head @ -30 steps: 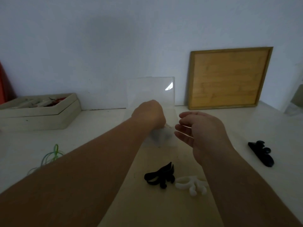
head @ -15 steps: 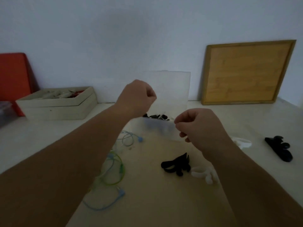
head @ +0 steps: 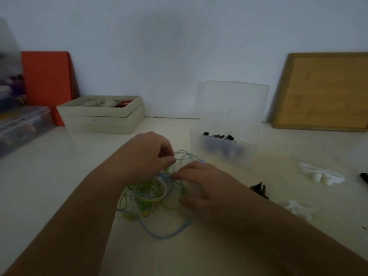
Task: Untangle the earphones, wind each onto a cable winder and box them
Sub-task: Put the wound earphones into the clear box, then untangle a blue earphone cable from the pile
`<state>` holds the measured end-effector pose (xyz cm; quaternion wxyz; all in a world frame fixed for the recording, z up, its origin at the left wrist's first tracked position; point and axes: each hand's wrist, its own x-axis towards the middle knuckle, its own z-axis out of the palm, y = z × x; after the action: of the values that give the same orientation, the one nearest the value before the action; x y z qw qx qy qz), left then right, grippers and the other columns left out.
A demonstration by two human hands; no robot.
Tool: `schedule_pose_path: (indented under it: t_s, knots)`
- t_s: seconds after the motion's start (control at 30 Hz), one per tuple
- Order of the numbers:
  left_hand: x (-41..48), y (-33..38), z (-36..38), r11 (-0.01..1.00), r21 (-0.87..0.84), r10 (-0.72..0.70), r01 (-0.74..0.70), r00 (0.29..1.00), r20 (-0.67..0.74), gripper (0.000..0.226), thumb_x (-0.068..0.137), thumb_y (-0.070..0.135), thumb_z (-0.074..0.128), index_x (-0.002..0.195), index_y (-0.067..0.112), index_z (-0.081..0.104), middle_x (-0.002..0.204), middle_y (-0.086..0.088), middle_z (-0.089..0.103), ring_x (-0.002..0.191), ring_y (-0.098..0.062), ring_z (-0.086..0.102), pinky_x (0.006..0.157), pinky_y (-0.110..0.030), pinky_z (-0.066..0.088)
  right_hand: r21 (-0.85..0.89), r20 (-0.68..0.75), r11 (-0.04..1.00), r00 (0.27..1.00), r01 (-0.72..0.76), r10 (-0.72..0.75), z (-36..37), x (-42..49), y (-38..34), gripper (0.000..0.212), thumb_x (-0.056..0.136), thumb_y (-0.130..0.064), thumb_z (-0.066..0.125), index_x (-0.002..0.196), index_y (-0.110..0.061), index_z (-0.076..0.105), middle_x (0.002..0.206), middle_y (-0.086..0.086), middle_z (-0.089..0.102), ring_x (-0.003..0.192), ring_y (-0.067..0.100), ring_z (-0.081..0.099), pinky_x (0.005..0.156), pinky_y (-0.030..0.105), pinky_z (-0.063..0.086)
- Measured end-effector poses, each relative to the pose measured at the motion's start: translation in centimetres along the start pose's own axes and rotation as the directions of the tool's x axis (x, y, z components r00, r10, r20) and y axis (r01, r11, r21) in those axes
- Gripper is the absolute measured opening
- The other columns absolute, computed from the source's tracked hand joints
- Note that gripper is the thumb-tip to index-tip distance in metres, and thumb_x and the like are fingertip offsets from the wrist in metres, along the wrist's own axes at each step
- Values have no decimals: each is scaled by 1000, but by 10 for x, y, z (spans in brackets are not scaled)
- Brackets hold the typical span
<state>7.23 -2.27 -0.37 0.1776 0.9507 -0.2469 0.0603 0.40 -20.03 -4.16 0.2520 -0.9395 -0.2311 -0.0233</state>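
A tangle of green, yellow-white and blue earphone cables [head: 151, 198] lies on the pale table in the middle of the head view. My left hand [head: 147, 156] hovers over its far side, fingers curled and pinching a thin cable. My right hand [head: 199, 184] rests on the tangle's right side, fingertips pinching a blue cable close to the left hand. A clear plastic box [head: 225, 150] with its lid up stands behind the hands and holds dark and white winders. White cable winders [head: 322, 176] [head: 298, 211] and a black winder [head: 258, 191] lie to the right.
A cream open box [head: 103, 116] sits at the back left, with an orange board [head: 46, 80] and a clear storage bin [head: 22, 124] beyond it. A wooden framed board [head: 326, 90] leans on the wall at the back right. Another black item [head: 364, 177] lies at the right edge.
The view swung left and down. Both hands dropped from in front of the clear box onto the cable tangle and took hold of cables.
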Motion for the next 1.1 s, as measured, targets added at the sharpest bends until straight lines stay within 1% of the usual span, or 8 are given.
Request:
schedule_pose_path:
  t_s: [0.27, 0.47, 0.53, 0.6, 0.7, 0.83, 0.97, 1.1]
  knots:
    - [-13, -16, -7, 996, -65, -40, 59, 962, 271, 38, 69, 56, 80, 97, 32, 73, 92, 16, 71, 87, 2, 65, 79, -24, 56, -127, -196, 975, 968, -184, 158, 7, 7, 2, 14, 88, -24, 62, 94, -27, 75, 95, -7, 63, 89, 10, 57, 77, 18, 44]
    - [-9, -20, -11, 998, 29, -59, 57, 996, 74, 20, 70, 26, 85, 82, 35, 72, 81, 15, 67, 78, -2, 64, 66, -20, 48, 367, -387, 902, 844, -229, 372, -8, -3, 14, 9, 82, -18, 76, 79, -27, 78, 67, -18, 71, 65, -8, 63, 62, 1, 42]
    - [-9, -21, -11, 993, 81, -94, 88, 993, 67, 23, 70, 25, 85, 80, 36, 68, 79, 16, 62, 73, -1, 60, 61, -18, 43, 650, -355, 743, 802, -157, 480, -16, -6, 14, 12, 82, -12, 74, 75, -21, 78, 68, -7, 74, 68, 0, 67, 69, 9, 50]
    - [-11, -22, -12, 986, 124, -123, 111, 988, 95, 22, 70, 26, 83, 76, 36, 64, 75, 14, 59, 68, -2, 57, 57, -19, 41, 932, -234, 361, 814, 32, 531, -25, -8, 14, 10, 79, -4, 66, 77, -10, 73, 68, 4, 71, 71, 17, 70, 76, 27, 57]
    - [-12, -27, -12, 972, 178, -169, 150, 981, 95, 24, 70, 26, 81, 78, 34, 61, 77, 11, 54, 67, -4, 51, 54, -20, 37, 980, -141, -49, 848, 193, 511, -40, -12, 12, 11, 72, -7, 57, 79, -5, 64, 56, 3, 49, 49, 15, 54, 62, 31, 58]
    - [-11, -37, -18, 954, 106, -275, 280, 959, -62, 26, 65, 21, 87, 78, 27, 65, 81, 7, 57, 70, -8, 51, 52, -22, 33, 955, -117, 286, 779, -83, 616, -42, -16, 20, 14, 83, 7, 56, 81, -4, 64, 54, 0, 36, 39, 10, 27, 39, 24, 34]
    - [-16, -31, -23, 947, -173, -292, 271, 951, -107, 38, 58, 13, 91, 83, 29, 68, 75, 7, 51, 57, -4, 48, 48, -23, 34, 668, -56, 633, 821, -392, 568, -35, -19, 17, 11, 86, -5, 68, 78, -11, 73, 50, 3, 50, 38, 15, 44, 42, 23, 37]
    - [-17, -18, -27, 928, -342, -186, 150, 980, -76, 24, 64, 10, 86, 78, 24, 71, 55, 5, 43, 42, -5, 35, 46, -21, 31, 285, -216, 878, 867, -384, 449, -24, -15, 7, 10, 80, -28, 73, 71, -26, 70, 77, -8, 66, 69, 8, 64, 56, 18, 46]
